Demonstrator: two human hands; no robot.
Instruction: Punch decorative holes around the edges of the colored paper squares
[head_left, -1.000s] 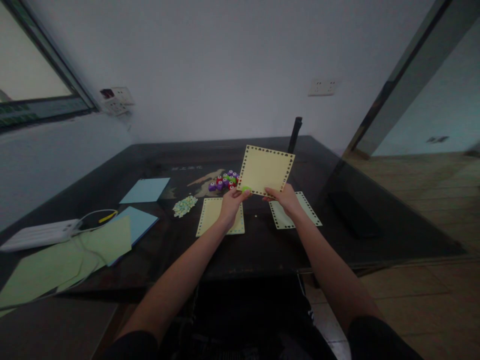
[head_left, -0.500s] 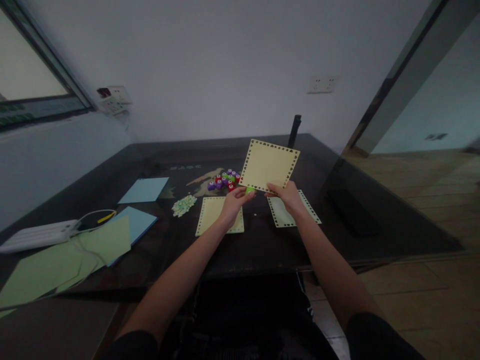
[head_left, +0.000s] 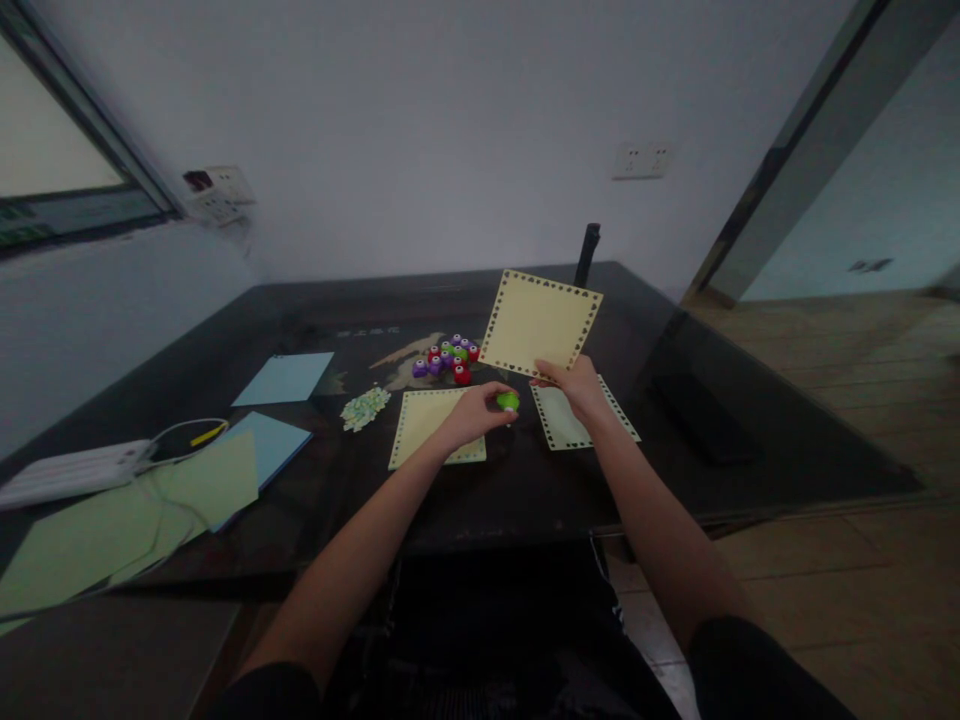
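Raised above the table, a pale yellow card (head_left: 541,322) with a punched border is pinched at its lower right by my right hand (head_left: 574,385). My left hand (head_left: 480,412) grips a small green object (head_left: 508,401) between thumb and fingers, just below the card. Under my left wrist lies another yellow bordered card (head_left: 420,418). A pale green bordered card (head_left: 559,420) rests beneath my right hand. Behind my left hand sits a cluster of red, purple and green round pieces (head_left: 448,358). Left of the flat yellow card is a heap of small pale pieces (head_left: 365,408).
Blue sheets (head_left: 285,379) and green sheets (head_left: 180,500) lie on the dark table's left side, with a white power strip (head_left: 75,473) and its cable. A dark flat object (head_left: 705,418) is on the right. A black upright object (head_left: 587,255) stands behind the raised card.
My left hand has moved down, away from the raised card's lower edge, with the green object in it. The raised card has hardly moved. The view has shifted slightly.
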